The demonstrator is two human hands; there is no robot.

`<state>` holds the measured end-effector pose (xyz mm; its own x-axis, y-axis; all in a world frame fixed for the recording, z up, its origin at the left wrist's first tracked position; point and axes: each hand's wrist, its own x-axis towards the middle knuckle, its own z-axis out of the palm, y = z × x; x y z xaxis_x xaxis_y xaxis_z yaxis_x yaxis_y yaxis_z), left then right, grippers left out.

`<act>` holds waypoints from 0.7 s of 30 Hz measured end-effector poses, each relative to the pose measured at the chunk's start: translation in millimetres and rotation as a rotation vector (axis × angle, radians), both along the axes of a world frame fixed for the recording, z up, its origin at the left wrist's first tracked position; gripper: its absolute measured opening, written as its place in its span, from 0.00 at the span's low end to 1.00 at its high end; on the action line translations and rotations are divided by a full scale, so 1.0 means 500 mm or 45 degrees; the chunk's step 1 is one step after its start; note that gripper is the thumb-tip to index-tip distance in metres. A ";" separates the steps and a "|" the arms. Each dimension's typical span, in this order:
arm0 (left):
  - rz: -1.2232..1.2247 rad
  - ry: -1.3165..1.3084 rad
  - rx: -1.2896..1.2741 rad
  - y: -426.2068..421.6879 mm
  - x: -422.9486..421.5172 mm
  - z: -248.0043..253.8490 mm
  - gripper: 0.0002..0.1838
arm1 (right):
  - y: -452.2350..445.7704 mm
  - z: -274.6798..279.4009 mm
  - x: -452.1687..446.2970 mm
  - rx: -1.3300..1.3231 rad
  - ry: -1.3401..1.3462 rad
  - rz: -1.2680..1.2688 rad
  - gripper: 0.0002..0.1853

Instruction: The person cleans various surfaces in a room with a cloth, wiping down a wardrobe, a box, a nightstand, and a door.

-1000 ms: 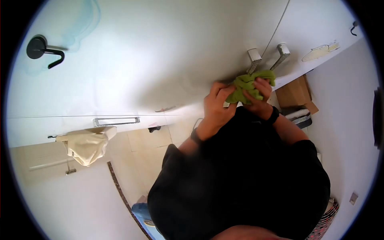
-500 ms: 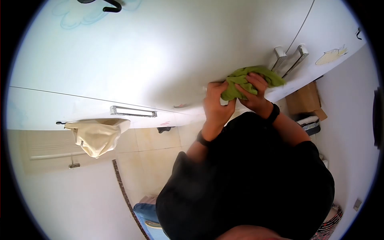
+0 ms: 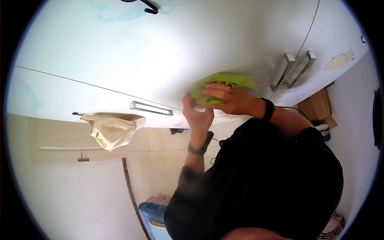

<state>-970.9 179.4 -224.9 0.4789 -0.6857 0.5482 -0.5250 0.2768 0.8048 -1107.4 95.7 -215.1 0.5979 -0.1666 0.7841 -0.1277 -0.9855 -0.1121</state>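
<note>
A crumpled green cloth (image 3: 234,80) lies against the white cabinet door (image 3: 168,52). My right hand (image 3: 228,97) grips it from the right, fingers bent over its lower part. At the cloth's lower left edge is my left hand (image 3: 197,117), its fingers curled and holding that edge, with the fingertips partly blurred. To the right of the cloth are two upright metal handles (image 3: 285,72). A horizontal metal handle (image 3: 152,109) sits to the left of my left hand.
A cream bag (image 3: 113,130) hangs from a small hook at the left. A cardboard box (image 3: 316,106) stands at the right. Lower left, blue fabric (image 3: 154,212) lies near a dark floor strip (image 3: 133,192). A black hook (image 3: 150,9) is at the top.
Both hands and the green cloth have moved left along the door, away from the two upright handles. The view has shifted too, and both hands still hold the cloth.
</note>
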 end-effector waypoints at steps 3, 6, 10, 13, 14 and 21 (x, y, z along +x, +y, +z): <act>-0.039 -0.215 -0.212 -0.026 -0.011 0.020 0.18 | -0.006 0.015 -0.017 0.235 -0.047 -0.011 0.21; -0.082 -0.182 -0.258 -0.048 -0.062 0.044 0.19 | -0.025 0.008 -0.062 -0.150 -0.216 -0.154 0.22; -0.207 -0.352 -0.247 -0.064 -0.094 0.031 0.24 | -0.019 -0.042 -0.111 -0.163 -0.350 -0.371 0.21; -0.178 -0.418 -0.161 -0.054 -0.105 0.000 0.23 | -0.010 -0.120 -0.114 -0.091 -0.380 -0.475 0.21; -0.174 -0.437 -0.115 -0.050 -0.101 -0.015 0.23 | -0.010 -0.147 -0.111 -0.102 -0.354 -0.481 0.21; 0.002 -0.248 0.104 -0.002 -0.033 -0.104 0.17 | 0.004 -0.188 -0.033 -0.065 0.069 -0.290 0.29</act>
